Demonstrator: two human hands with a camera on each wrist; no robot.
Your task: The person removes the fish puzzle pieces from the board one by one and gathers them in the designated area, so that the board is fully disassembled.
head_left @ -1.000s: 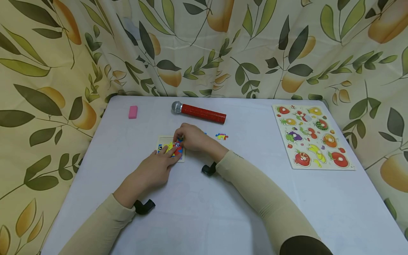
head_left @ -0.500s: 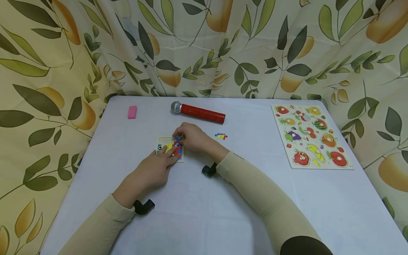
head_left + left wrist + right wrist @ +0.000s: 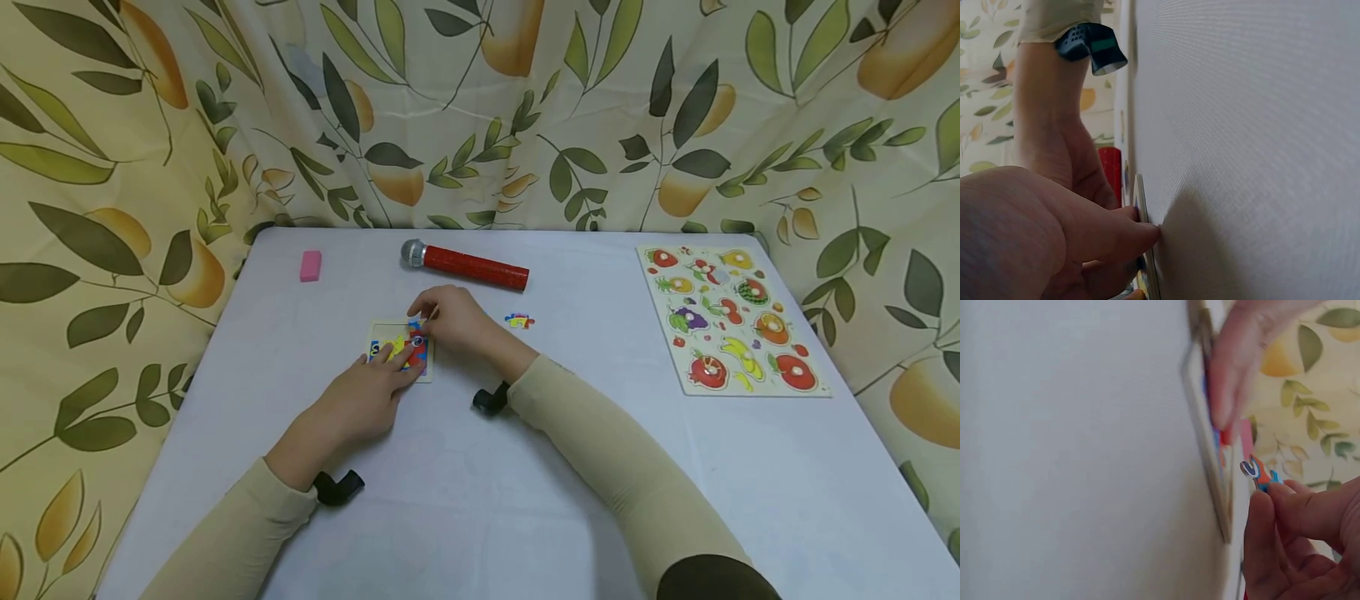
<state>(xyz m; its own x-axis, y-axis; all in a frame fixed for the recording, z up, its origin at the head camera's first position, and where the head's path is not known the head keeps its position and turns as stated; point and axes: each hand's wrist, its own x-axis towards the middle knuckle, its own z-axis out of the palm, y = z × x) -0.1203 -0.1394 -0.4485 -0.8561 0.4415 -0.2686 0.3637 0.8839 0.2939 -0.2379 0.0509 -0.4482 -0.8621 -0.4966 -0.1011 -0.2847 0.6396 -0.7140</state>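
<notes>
A small jigsaw puzzle in a pale tray (image 3: 386,327) lies on the table, its picture yellow, red and blue. My left hand (image 3: 356,398) rests on it with spread fingers over the middle pieces; in the left wrist view the thumb (image 3: 1138,236) touches the tray's edge. Over the tray's upper right corner, my right hand (image 3: 456,321) pinches a puzzle piece between thumb and forefinger. The right wrist view shows this puzzle piece (image 3: 1263,474) as blue and orange with a rounded knob, held apart from the tray. The left fingers hide part of the picture.
A loose puzzle piece (image 3: 519,321) lies right of my right hand. Behind it is a red microphone (image 3: 472,267) with a silver head. A pink block (image 3: 311,266) sits at the back left, and a fruit puzzle board (image 3: 731,321) at the right.
My right hand has risen slightly from the tray's upper right corner, and the piece between its fingers shows more. The left hand stays in place on the puzzle.
</notes>
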